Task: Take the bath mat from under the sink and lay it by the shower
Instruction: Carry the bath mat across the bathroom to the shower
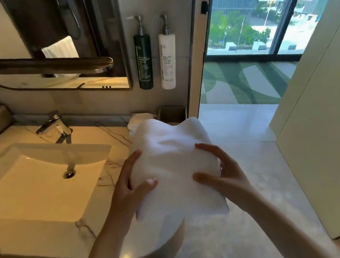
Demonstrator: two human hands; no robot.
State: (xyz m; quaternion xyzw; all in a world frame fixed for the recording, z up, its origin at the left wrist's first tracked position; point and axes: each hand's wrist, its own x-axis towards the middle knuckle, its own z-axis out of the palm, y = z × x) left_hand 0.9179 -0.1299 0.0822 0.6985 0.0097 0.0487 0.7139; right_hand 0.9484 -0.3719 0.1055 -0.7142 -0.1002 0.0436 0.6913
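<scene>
White terry cloth, folded thick: the bath mat (175,173) is up in the air, held off the right end of the counter (48,239) and past the sink (39,184), above the pale floor. So the fetching looks done; carrying is the step in hand. Left hand (128,181) clamps the mat's left edge, thumb on top, fingers wrapped behind. Right hand (221,172) pinches the right edge, thumb across the front. Both forearms reach forward, elbows low. Next, I'd say: turn toward the shower, shake the folds open and spread it flat on the floor.
</scene>
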